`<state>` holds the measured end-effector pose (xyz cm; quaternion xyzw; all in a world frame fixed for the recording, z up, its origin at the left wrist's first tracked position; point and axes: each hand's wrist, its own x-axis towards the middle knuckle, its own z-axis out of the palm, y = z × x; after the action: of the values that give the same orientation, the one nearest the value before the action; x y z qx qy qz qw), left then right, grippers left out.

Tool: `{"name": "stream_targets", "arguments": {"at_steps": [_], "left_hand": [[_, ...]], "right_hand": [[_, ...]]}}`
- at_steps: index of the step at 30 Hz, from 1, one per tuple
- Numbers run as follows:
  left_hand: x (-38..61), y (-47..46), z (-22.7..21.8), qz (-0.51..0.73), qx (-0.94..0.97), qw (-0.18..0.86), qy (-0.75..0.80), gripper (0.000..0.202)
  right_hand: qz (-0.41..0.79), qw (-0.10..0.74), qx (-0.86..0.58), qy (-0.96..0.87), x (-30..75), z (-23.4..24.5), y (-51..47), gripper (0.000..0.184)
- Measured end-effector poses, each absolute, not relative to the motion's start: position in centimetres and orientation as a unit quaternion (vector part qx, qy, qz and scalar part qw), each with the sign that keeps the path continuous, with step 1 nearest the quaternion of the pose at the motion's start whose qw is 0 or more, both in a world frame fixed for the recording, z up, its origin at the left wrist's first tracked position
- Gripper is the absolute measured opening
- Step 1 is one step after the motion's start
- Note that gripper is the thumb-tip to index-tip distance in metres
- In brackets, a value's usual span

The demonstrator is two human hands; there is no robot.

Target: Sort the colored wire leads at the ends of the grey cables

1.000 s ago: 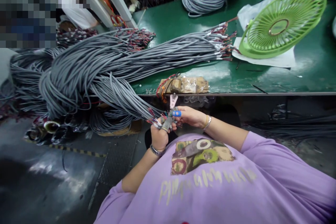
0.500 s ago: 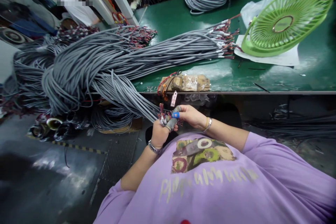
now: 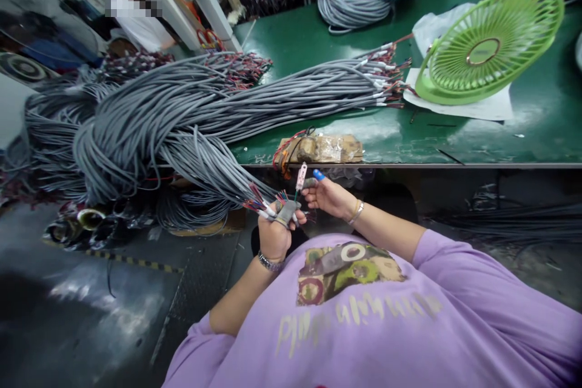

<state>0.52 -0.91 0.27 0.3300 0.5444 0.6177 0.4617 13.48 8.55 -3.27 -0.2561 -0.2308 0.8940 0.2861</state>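
Here the left hand (image 3: 275,235) is clenching around the ends of a bundle of grey cables (image 3: 213,160), its grey-covered thumb pressing over them just below the bench edge, while coloured wire ends (image 3: 256,195) are fanning out loosely beside the fist. That fanning is looking like the first danger: if the thumb is easing even slightly, single cables could be slipping free and crossing one another. Across from it the right hand (image 3: 328,197) is hanging loosely curled, its blue-wrapped thumb (image 3: 319,175) standing clear of the palm, and I cannot tell whether any wire is resting between those fingers. A thin green strand (image 3: 296,195) is running from near the fist up towards a small pink piece (image 3: 301,176); whether the two are touching is too fine to tell, but a sharp tug there could be bending or breaking the strand. Just above, red and dark leads (image 3: 284,151) are trailing off a wooden block (image 3: 339,148) at the rim of the green table (image 3: 404,144), and stray wire ends could be snagging on them if the fist is rising too close. And the bundle is sagging over that rim from the big cable pile (image 3: 136,115), so its weight could be dragging against the grip and pulling the ends out of line.
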Motion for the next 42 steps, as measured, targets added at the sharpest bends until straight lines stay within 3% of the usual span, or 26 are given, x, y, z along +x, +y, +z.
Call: {"name": "stream_targets", "arguments": {"at_steps": [3, 21, 30, 34, 42], "left_hand": [[0.8, -0.5, 0.3, 0.618, 0.333, 0.462, 0.542, 0.021], [1.3, 0.4, -0.6, 0.605, 0.328, 0.444, 0.575, 0.025], [0.9, -0.2, -0.8, 0.594, 0.35, 0.441, 0.574, 0.024], [0.6, -1.0, -1.3, 0.589, 0.369, 0.427, 0.579, 0.023], [0.1, -1.5, -1.7, 0.533, 0.413, 0.421, 0.607, 0.024]], "right_hand": [[0.878, 0.302, -0.28, -0.246, 12.8, -2.3, 9.6, 0.047], [0.859, 0.378, -0.29, -0.186, 11.7, -1.4, 9.3, 0.027], [0.895, 0.293, -0.274, -0.197, 12.8, -2.2, 9.0, 0.05], [0.898, 0.241, -0.25, -0.268, 13.8, -2.6, 7.9, 0.05], [0.824, 0.293, -0.264, -0.407, 13.7, -2.1, 6.3, 0.042]]}}
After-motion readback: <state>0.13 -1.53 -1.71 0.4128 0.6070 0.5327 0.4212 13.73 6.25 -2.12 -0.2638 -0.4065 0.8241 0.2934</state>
